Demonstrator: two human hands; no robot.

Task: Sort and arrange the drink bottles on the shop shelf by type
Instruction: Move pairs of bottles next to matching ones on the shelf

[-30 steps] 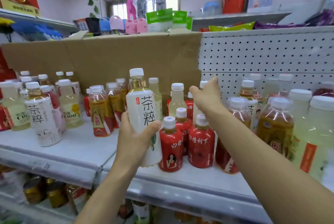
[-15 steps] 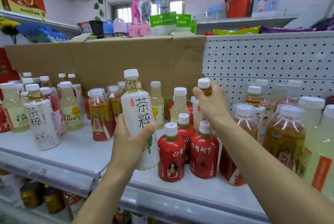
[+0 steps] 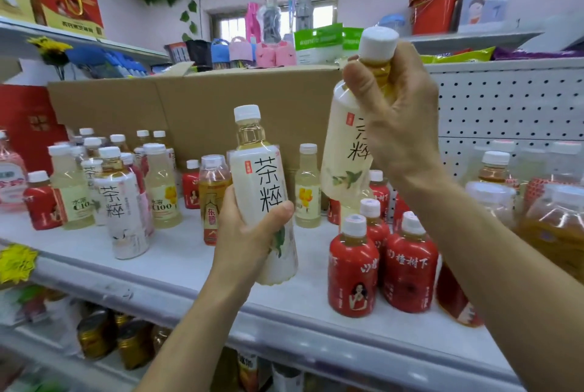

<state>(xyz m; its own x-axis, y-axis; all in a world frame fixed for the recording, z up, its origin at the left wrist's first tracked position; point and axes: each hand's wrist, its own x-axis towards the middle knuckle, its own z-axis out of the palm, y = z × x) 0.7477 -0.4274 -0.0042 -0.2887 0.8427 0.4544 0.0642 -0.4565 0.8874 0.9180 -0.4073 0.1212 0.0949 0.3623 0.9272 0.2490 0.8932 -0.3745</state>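
Head view: the left hand (image 3: pixel 249 233) is clamped round a white tea bottle's (image 3: pixel 264 195) waist, low at 6 o'clock over the shelf (image 3: pixel 177 265). The right hand (image 3: pixel 401 120) grips a second one (image 3: pixel 346 151) by its shoulder, raised at 1 o'clock. Full, smooth plastic — heavyish, likely slippery; the waist holds surest. A third (image 3: pixel 121 211) stands at 9 o'clock; red bottles (image 3: pixel 352 268) — perhaps six nearby.

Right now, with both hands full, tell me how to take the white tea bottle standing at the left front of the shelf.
Grip the white tea bottle around its labelled body from the front; it stands upright at the edge, with other bottles crowding behind.
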